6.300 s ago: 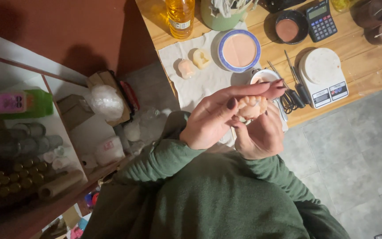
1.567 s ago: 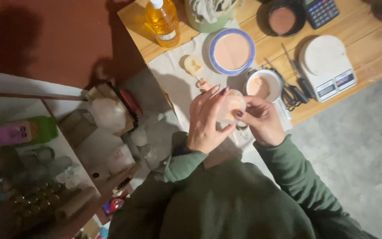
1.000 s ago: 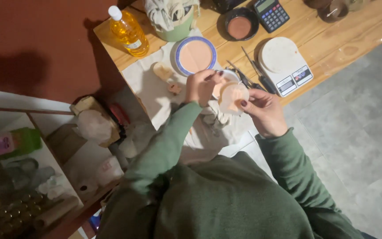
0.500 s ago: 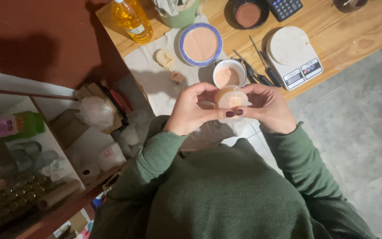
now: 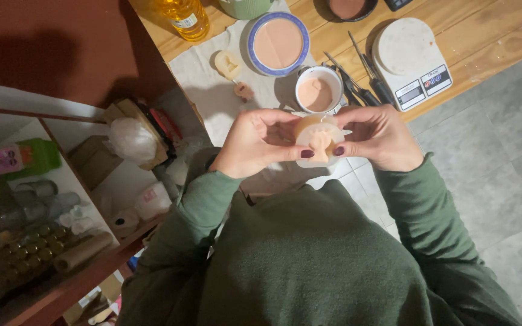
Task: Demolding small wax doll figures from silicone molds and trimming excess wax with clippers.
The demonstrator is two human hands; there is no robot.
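- Both hands, left hand (image 5: 255, 142) and right hand (image 5: 382, 136), grip one translucent mould (image 5: 319, 140) at frame centre; we see a pale figure in it.
- Just above sits a white cup (image 5: 318, 90) of pinkish liquid.
- Farther up, we note a blue-rimmed plate (image 5: 279, 36) and, upper right, a kitchen scale (image 5: 411, 60).

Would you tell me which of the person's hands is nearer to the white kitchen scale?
Right. The right hand is just below the scale, near its front edge; the left hand is farther off, beyond the mould.
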